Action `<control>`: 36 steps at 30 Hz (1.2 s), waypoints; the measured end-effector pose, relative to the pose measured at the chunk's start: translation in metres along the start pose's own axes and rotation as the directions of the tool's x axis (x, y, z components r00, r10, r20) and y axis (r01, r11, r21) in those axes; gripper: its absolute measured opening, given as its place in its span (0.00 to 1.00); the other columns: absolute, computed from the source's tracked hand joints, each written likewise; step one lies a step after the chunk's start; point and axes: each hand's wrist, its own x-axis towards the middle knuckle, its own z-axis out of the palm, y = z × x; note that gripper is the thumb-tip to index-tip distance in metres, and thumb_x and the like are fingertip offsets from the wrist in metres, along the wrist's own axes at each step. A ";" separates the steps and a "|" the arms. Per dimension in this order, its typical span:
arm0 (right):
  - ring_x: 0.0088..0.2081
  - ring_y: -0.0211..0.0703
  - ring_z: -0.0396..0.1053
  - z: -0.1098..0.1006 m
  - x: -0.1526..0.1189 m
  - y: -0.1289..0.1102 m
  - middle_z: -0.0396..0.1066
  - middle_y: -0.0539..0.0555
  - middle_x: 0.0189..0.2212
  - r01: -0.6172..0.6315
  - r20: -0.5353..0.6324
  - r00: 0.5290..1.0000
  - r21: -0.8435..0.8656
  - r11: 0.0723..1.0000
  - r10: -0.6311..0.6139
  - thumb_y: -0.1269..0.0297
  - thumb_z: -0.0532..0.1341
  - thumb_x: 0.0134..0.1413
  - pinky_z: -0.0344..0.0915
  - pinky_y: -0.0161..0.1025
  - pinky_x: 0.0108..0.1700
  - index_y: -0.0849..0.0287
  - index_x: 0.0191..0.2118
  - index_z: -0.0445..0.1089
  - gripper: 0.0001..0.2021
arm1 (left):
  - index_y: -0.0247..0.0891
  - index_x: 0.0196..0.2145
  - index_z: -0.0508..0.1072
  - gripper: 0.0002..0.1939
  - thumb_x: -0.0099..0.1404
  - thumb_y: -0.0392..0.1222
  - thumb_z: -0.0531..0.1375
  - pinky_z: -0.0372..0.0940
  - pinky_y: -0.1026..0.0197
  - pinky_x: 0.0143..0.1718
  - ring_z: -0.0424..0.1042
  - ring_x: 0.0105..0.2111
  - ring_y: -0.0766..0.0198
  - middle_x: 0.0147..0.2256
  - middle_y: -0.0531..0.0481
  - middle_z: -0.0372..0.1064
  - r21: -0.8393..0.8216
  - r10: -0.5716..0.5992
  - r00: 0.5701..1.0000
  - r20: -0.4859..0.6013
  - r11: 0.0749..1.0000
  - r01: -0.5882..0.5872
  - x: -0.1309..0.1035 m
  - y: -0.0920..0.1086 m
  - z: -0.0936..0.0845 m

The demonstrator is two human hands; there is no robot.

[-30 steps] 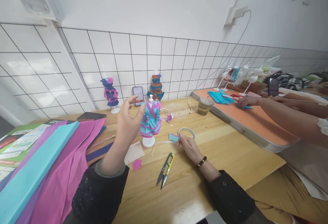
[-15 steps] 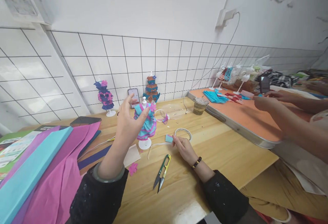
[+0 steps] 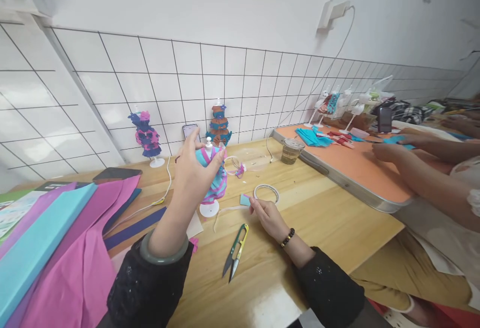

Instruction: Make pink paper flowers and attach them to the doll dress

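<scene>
A miniature dress form (image 3: 209, 143) on a white round base wears a light-blue and pink ruffled dress (image 3: 218, 184). My left hand (image 3: 195, 173) is around its upper part, thumb across the bodice; the other fingertips are partly hidden. Between thumb and fingers, my right hand (image 3: 265, 213) pinches a small light-blue paper strip (image 3: 244, 199) with a pink edge, low over the table. Thread snips (image 3: 235, 253) lie in front, blades toward me. Just beyond my right hand is a roll of white tape (image 3: 276, 195), and a narrow pale strip (image 3: 228, 209) lies by the base.
Colored crepe paper (image 3: 71, 228) covers the left side. Two dressed forms, one in navy and pink (image 3: 147, 135) and one in brown and teal (image 3: 219, 125), stand at the wall beside a phone (image 3: 189, 130). A lidded cup (image 3: 292, 151) borders an orange table (image 3: 348, 168), where another person's hands (image 3: 397, 150) work.
My left hand has moved in around the upper part of the dress form, its thumb now over the dress. My right hand keeps its pinch on the paper strip. The view has shifted slightly.
</scene>
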 end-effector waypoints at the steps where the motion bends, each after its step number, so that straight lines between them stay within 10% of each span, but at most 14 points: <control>1: 0.24 0.37 0.63 0.000 0.000 0.001 0.65 0.50 0.18 -0.001 0.003 1.000 -0.008 1.000 0.001 0.51 0.45 0.60 0.56 0.33 0.31 0.60 0.21 0.67 0.26 | 0.43 0.57 0.55 0.37 0.53 0.54 0.61 0.59 0.51 0.46 0.65 0.46 0.53 0.39 0.47 0.66 -0.007 0.002 1.000 -0.005 1.000 -0.002 0.000 0.000 0.000; 36: 0.24 0.37 0.63 -0.002 -0.001 0.006 0.64 0.49 0.18 0.010 -0.013 1.000 -0.022 1.000 -0.011 0.51 0.45 0.60 0.55 0.33 0.31 0.60 0.21 0.66 0.25 | 0.44 0.53 0.62 0.29 0.55 0.53 0.60 0.60 0.56 0.46 0.67 0.43 0.59 0.39 0.50 0.69 -0.069 -0.018 0.996 0.091 0.997 0.024 0.006 -0.004 -0.018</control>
